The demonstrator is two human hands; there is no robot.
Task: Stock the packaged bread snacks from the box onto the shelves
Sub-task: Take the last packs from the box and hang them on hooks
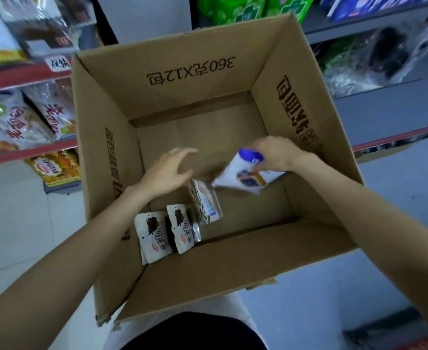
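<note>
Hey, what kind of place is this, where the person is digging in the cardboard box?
Most likely a small grocery or convenience shop aisle. Shelves with red price rails hold rows of packaged snack bags on both sides, and the open cardboard box on the tiled floor holds a few more packets, as in restocking.

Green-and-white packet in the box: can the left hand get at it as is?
Probably yes. The left hand hovers open just above the green-and-white packet, nothing between them; the right hand holds the blue-capped packet off to one side.
</note>
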